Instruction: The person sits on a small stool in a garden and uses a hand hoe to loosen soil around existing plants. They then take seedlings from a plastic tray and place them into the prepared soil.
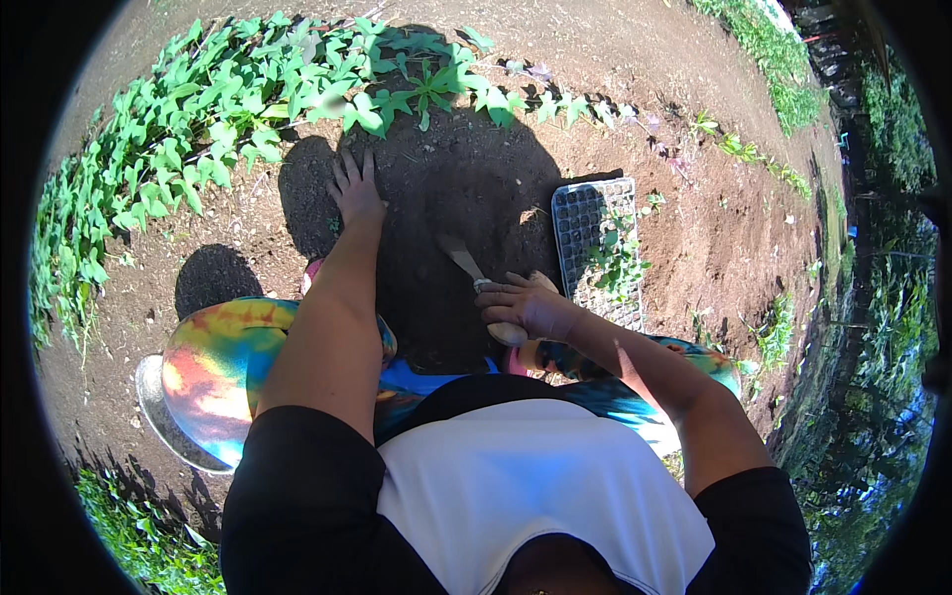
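Observation:
My left hand (355, 188) lies on the dark soil (426, 178) with its fingers spread, just below the edge of a leafy green vine (367, 109). Nothing is in it. My right hand (531, 305) is closed around a hand trowel (461, 260), whose pale, rounded handle end shows below my fingers. The metal blade slants up and to the left, with its tip against shaded, loosened soil. Right beside that hand is a seedling tray (567, 233) with many small cells. A few green seedlings (620, 263) stand in its right part.
A trailing bed of green vines (188, 134) spreads across the upper left. A pale-rimmed round container (149, 397) sits by my left knee. Blue material (431, 380) shows between my legs. Grass and small weeds (773, 327) grow at the right.

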The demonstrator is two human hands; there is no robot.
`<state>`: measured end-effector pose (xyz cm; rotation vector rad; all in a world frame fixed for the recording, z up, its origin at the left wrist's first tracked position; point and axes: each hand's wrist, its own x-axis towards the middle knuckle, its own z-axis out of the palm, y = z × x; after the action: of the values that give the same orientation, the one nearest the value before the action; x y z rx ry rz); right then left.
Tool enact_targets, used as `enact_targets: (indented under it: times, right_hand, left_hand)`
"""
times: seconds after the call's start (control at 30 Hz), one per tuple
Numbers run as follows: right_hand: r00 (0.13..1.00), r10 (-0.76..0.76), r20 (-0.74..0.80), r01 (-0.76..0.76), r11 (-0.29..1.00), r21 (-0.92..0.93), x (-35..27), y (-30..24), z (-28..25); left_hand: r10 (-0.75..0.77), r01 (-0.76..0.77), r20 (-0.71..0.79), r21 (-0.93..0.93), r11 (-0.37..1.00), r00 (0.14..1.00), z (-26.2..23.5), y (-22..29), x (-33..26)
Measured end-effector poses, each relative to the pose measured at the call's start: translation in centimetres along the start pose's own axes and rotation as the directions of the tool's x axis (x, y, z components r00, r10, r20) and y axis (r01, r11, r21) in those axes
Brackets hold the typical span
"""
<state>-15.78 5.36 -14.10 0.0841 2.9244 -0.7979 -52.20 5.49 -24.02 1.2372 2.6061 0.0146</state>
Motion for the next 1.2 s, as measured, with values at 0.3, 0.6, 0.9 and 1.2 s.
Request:
enact_targets:
  times: [0.3,0.6,0.9,1.2]
  right_hand:
    - [0.843,0.47,-0.262,-0.222,0.747,0.627,2.9,-3.7,-9.8]
    - [0.297,0.601,-0.742,0.174,0.73,0.661,3.3,-3.1,-25.8]
    - [-0.238,0.867,-0.438,-0.097,0.427,0.899,2.5,9.8,-5.3]
    - [-0.152,0.981,0.122,0.751,0.034,0.66,-2.6,12.5,1.9]
  left_hand:
    - [-0.042,0.043,0.064,-0.017,0.999,0.997,-0.4,0.3,0.9]
    - [-0.036,0.041,0.129,-0.031,0.999,0.991,-1.3,0.1,1.1]
    - [-0.055,0.064,0.175,-0.043,0.997,0.983,-1.4,0.3,1.8]
    - [-0.072,0.08,0.224,-0.028,0.996,0.972,-2.5,0.6,1.6]
